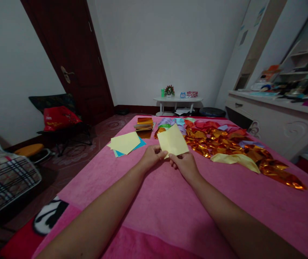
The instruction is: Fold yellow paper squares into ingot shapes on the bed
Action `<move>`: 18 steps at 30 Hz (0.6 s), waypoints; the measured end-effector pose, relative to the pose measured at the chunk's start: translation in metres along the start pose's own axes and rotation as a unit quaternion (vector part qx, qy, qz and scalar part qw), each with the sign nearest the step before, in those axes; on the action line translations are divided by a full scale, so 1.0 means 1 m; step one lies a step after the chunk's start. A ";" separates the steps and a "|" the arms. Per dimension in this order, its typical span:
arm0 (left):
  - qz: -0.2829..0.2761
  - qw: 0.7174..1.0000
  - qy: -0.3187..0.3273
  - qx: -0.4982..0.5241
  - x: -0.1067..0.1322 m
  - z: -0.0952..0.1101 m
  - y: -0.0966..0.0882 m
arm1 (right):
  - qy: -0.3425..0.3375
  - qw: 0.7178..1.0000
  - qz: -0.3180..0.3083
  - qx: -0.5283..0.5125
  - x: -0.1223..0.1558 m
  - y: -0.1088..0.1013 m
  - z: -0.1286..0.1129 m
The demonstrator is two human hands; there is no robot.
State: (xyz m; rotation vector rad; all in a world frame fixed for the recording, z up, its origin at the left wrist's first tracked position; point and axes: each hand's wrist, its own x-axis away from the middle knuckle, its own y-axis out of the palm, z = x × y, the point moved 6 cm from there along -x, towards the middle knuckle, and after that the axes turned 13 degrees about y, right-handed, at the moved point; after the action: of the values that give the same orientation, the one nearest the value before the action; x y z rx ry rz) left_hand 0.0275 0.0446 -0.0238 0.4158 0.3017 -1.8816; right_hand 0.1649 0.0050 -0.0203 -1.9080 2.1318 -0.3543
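A square sheet of pale yellow paper (173, 140) is held up above the pink cloth (154, 201). My left hand (153, 157) pinches its lower left corner, and my right hand (184, 164) grips its lower edge close by. Left of my hands lies a stack of yellow paper sheets (125, 142), with blue paper (141, 144) sticking out beneath. Behind it sits a pile of shiny gold and orange sheets (144, 126). To the right spread many crumpled gold foil pieces (210, 141), with a folded yellow paper piece (236, 160) in front of them.
A small white table (179, 99) with a flower pot stands against the far wall. On the right is a cream-coloured dresser (275, 117). At the left, a folding chair (62, 133) bears a red bag (60, 119), near a dark red door (72, 54).
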 end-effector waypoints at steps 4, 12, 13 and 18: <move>0.042 0.997 -0.019 0.068 0.002 0.002 -0.002 | -0.004 0.998 0.015 -0.057 0.001 -0.007 -0.004; 0.109 0.982 -0.007 0.155 0.007 0.008 0.008 | -0.028 0.993 -0.059 -0.101 0.002 0.005 -0.012; 0.104 0.981 -0.007 0.167 0.008 0.010 0.012 | -0.025 0.993 -0.056 -0.100 0.002 0.005 -0.011; 0.099 0.979 -0.015 0.175 0.011 0.015 0.022 | -0.032 0.993 -0.042 -0.105 0.002 0.003 -0.010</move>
State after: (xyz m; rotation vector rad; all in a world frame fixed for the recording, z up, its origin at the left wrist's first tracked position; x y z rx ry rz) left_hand 0.0430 0.0215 -0.0152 0.6306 -0.0938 -1.7425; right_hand 0.1587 0.0030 -0.0117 -2.0958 2.1240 -0.0854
